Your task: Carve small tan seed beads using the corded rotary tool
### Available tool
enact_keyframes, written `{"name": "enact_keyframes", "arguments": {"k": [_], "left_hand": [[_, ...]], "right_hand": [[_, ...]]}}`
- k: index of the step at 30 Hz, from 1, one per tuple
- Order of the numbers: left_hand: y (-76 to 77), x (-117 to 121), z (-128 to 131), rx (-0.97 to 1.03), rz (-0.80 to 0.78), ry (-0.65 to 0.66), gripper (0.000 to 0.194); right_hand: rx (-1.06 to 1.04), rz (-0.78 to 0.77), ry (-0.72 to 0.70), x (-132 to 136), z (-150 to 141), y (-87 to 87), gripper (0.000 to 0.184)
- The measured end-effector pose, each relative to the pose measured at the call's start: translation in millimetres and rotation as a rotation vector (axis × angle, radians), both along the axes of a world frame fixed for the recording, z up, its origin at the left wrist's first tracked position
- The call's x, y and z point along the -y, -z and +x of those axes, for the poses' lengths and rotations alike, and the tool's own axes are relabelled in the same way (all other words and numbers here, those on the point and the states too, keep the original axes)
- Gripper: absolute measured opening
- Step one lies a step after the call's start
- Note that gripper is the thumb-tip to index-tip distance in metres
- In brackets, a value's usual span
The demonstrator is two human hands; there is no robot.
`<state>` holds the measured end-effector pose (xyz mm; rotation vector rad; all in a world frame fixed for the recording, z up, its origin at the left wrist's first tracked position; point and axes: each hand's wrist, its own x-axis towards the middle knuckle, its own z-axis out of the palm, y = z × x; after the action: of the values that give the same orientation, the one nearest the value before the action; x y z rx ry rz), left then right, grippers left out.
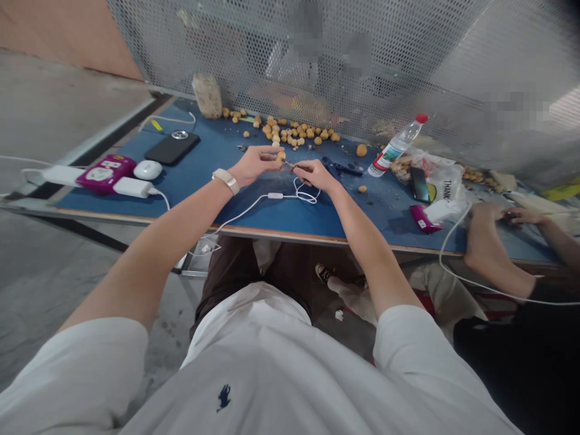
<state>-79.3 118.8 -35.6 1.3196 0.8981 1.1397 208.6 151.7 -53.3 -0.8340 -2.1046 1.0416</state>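
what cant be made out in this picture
- Head view: handle of the tool, covered by the right hand
- Head view: text on the bottle, too small
- Head view: item at the co-worker's hand, blurred
- Head view: scene behind the mesh, screened and blurred

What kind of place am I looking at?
Probably a small workshop bench: blue-topped table with a perforated metal screen behind, loose round tan pieces, and a co-worker's hands busy alongside.

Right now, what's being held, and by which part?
The left grip pinches a tan ball by its sides; the right grip has a thin tool by the end away from the ball.
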Motion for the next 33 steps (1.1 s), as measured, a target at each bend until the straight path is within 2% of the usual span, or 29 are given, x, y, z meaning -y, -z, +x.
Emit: {"name": "enact_keyframes", "arguments": {"k": [9,19,33], "left_hand": [[13.0,-13.8,-1.5,-0.036,0.044,0.009,0.066],[12.5,-13.1,-1.5,-0.066,0.052,-0.014,0.060],[26.4,-26.5,-4.0,-0.055,0.125,-0.006,0.057]], "right_hand": [[-0.002,0.000,0.010,-4.3,0.9,3.7,0.098],[-0.004,0.023,0.015,-8.3,1.0,6.8,0.097],[0.010,0.036,0.023,-12.3,1.1,10.1,0.097]]}}
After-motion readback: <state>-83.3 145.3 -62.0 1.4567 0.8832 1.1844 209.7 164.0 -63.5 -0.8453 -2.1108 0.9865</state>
